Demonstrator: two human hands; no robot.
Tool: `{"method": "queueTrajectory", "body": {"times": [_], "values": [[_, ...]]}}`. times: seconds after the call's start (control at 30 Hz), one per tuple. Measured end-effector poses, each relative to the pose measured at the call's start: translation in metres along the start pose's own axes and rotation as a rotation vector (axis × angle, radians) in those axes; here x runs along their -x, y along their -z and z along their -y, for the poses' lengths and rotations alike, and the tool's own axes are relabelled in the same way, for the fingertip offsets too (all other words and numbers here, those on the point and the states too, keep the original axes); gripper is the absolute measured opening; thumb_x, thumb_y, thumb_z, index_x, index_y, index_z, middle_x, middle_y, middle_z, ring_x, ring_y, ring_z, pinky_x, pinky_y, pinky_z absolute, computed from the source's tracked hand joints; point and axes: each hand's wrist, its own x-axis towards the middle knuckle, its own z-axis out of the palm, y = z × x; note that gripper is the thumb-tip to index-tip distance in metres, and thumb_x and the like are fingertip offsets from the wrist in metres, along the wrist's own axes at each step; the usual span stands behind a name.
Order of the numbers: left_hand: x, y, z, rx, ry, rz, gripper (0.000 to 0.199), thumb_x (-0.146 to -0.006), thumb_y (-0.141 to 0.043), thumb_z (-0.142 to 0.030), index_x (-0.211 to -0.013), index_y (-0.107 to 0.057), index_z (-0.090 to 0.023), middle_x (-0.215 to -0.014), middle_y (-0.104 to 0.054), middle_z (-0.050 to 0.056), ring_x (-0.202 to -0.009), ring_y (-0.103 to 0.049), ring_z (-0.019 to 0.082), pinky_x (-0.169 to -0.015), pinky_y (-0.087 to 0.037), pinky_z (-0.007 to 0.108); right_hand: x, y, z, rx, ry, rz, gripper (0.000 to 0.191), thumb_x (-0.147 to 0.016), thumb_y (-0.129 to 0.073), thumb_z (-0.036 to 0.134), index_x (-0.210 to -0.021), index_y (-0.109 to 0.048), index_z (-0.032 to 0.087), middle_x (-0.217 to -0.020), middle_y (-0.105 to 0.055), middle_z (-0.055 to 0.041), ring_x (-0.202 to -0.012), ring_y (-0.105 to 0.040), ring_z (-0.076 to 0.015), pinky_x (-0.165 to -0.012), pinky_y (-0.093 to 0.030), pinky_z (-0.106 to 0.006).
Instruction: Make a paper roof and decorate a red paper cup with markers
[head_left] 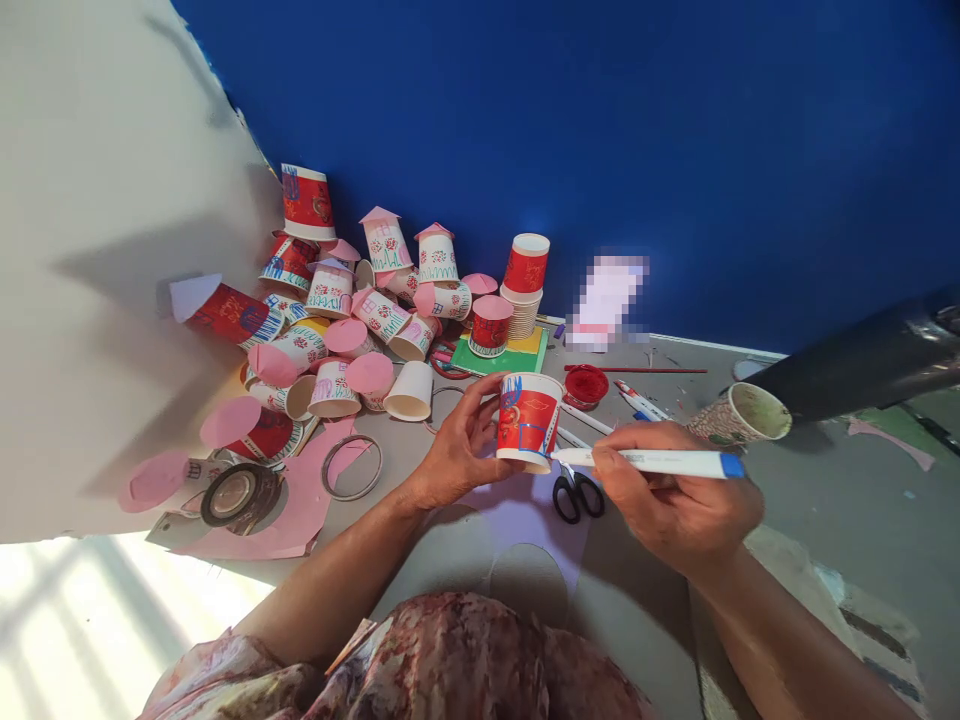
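A red and white paper cup [529, 420] with blue drawn lines is held by my left hand [459, 450], its fingers and thumb round the left side. My right hand [675, 495] pinches a white marker [652, 461] with a blue end. The marker's tip meets the lower right side of the cup. Black-handled scissors [577, 497] lie just below the cup, their blades partly hidden. Behind the cup sits a small red round container [586, 385].
Many decorated cups with pink paper tops [371, 373] are piled at the left. Stacked cups [525, 285] stand by a green book [534, 355]. Tape rolls [351, 467] lie at left. A patterned cup [757, 412] and a dark cylinder [862, 370] are at right.
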Motion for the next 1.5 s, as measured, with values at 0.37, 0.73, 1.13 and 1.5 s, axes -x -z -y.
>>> {"method": "queueTrajectory", "body": {"times": [0.37, 0.73, 1.13, 1.5], "values": [[0.003, 0.002, 0.000, -0.136, -0.031, 0.012, 0.094, -0.067, -0.093, -0.026, -0.147, -0.046, -0.036, -0.159, -0.045, 0.010, -0.146, -0.046, 0.037, -0.117, -0.044, 0.053, -0.001, -0.001, 0.002, -0.018, -0.042, 0.027, 0.008, -0.091, -0.068, 0.021, -0.083, -0.070, 0.022, -0.068, -0.074, 0.0022, -0.044, -0.058, -0.0098, -0.044, -0.046, -0.024], [0.005, 0.001, 0.004, -0.257, -0.115, 0.034, 0.095, -0.068, -0.087, -0.014, -0.149, -0.044, -0.037, -0.158, -0.040, 0.009, -0.146, -0.045, 0.036, -0.118, -0.044, 0.051, -0.008, -0.004, 0.007, -0.062, 0.068, 0.105, 0.012, -0.091, -0.064, 0.019, -0.081, -0.070, 0.018, -0.062, -0.073, -0.0004, -0.046, -0.062, -0.0122, -0.046, -0.047, -0.024], [0.005, 0.003, 0.005, -0.162, -0.090, 0.026, 0.095, -0.068, -0.090, -0.017, -0.149, -0.044, -0.036, -0.160, -0.041, 0.010, -0.147, -0.045, 0.037, -0.117, -0.046, 0.051, 0.002, -0.003, -0.001, 0.091, 0.022, 0.011, 0.012, -0.092, -0.065, 0.019, -0.080, -0.066, 0.021, -0.063, -0.070, 0.0046, -0.046, -0.055, -0.0082, -0.046, -0.040, -0.024], [0.005, 0.003, 0.004, -0.231, -0.115, 0.052, 0.094, -0.070, -0.088, -0.017, -0.150, -0.042, -0.035, -0.159, -0.040, 0.011, -0.145, -0.046, 0.037, -0.117, -0.045, 0.052, 0.002, -0.004, 0.001, 0.024, -0.020, -0.027, 0.009, -0.092, -0.068, 0.018, -0.084, -0.067, 0.022, -0.069, -0.072, 0.0054, -0.050, -0.057, -0.0068, -0.049, -0.042, -0.021]]}}
